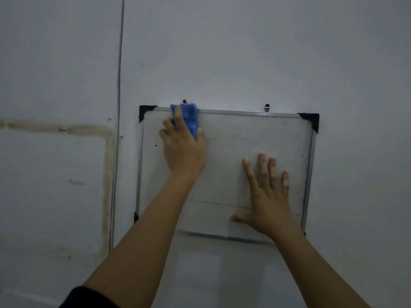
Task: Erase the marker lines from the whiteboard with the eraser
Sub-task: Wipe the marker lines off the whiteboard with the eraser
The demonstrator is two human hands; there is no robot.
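A small whiteboard [231,138] with a silver frame and black corner caps hangs on the wall. My left hand [183,150] presses a blue eraser [189,117] against the board's upper left part, right at the top frame edge. My right hand [270,198] lies flat on the board's lower right area, fingers spread, holding nothing. A thin dark marker line [219,204] runs across the lower part of the board, partly hidden under my right hand. Fainter marks show near the board's middle.
Two hooks [266,107] hold the board on a grey wall [244,52]. A vertical seam [119,85] runs down the wall left of the board. A stained rectangular outline [107,174] marks the wall at the left.
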